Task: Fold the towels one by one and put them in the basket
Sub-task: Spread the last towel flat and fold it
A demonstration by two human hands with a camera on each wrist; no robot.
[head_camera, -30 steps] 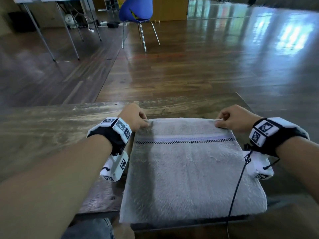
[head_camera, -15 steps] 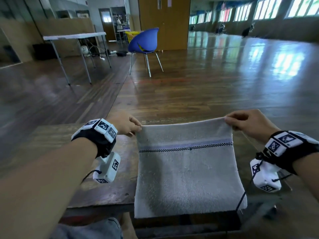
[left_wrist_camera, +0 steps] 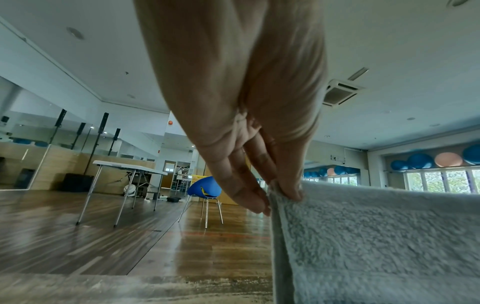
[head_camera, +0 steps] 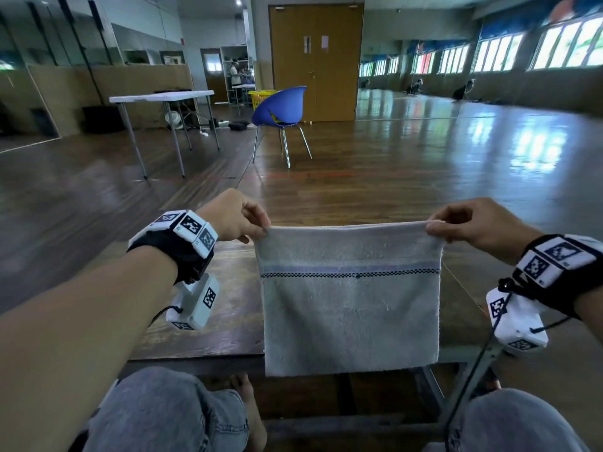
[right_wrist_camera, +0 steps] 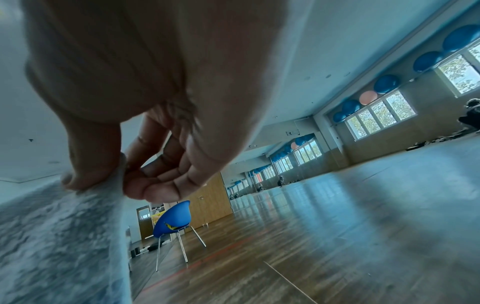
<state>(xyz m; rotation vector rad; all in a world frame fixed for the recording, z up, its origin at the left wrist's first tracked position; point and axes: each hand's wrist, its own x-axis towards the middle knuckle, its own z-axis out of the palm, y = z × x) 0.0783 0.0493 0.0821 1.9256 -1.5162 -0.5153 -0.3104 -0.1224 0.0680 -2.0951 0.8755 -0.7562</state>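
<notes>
A folded grey towel (head_camera: pixel 350 308) with a dark checked stripe hangs in the air above the wooden table (head_camera: pixel 228 321), its lower edge past the table's near edge. My left hand (head_camera: pixel 257 231) pinches its top left corner. My right hand (head_camera: pixel 435 228) pinches the top right corner. The left wrist view shows thumb and fingers of the left hand (left_wrist_camera: pixel 280 197) clamped on the towel (left_wrist_camera: pixel 376 246) edge. In the right wrist view the right hand (right_wrist_camera: pixel 122 181) nips the towel (right_wrist_camera: pixel 59 236) corner. No basket for the towels is in sight near me.
Beyond the table lies a wide wooden floor with a blue chair (head_camera: pixel 282 109) and a white folding table (head_camera: pixel 163 96) farther back. A yellow crate (head_camera: pixel 261 96) stands behind the chair. My knees in jeans (head_camera: pixel 169 415) are under the table's near edge.
Both hands have lifted the towel off the table by its far corners, so it went from lying flat to hanging upright. The head view has tilted up toward the room.
</notes>
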